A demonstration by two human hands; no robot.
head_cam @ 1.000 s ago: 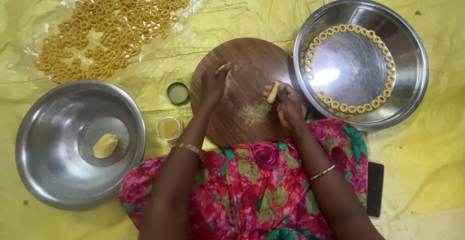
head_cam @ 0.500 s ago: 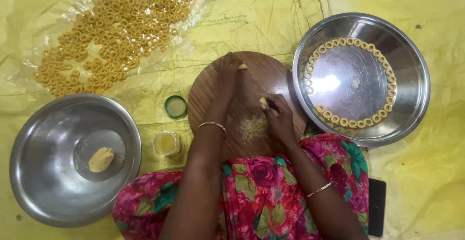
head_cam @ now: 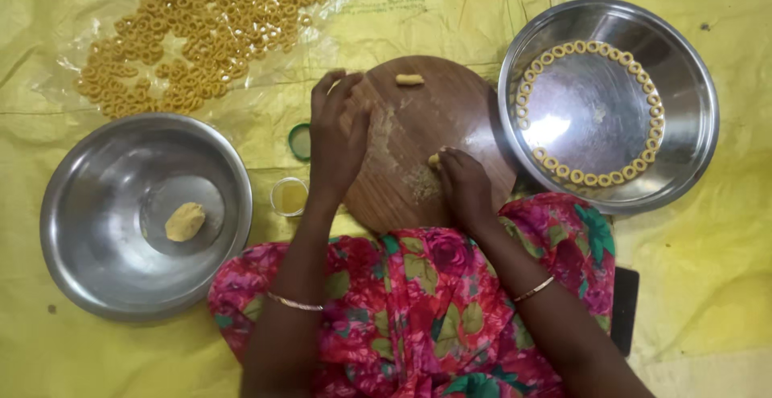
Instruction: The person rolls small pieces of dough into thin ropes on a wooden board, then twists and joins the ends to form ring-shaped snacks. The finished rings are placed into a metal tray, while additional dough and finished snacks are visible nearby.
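A big yellow sheet covers the floor. On it sit two steel bowls. The left bowl holds one lump of dough. The right bowl has small dough rings lined up around its inside. A pile of rings lies on clear plastic at the top left.

In the middle is a round wooden board. A second ago both hands were near the top of the board, each with a bit of dough. Now the left hand lies flat and open on the left side of the board, fingers stretched out, pressing down; I cannot tell if dough is under it. One little dough stick lies alone at the top of the board, let go.

The right hand has moved down to the near side of the board. Its fingers are curled and pinch a small dough bit.

It looks like one stick is rolled and the next is being started.

A green cap and a small cup of oil sit just left of the board.
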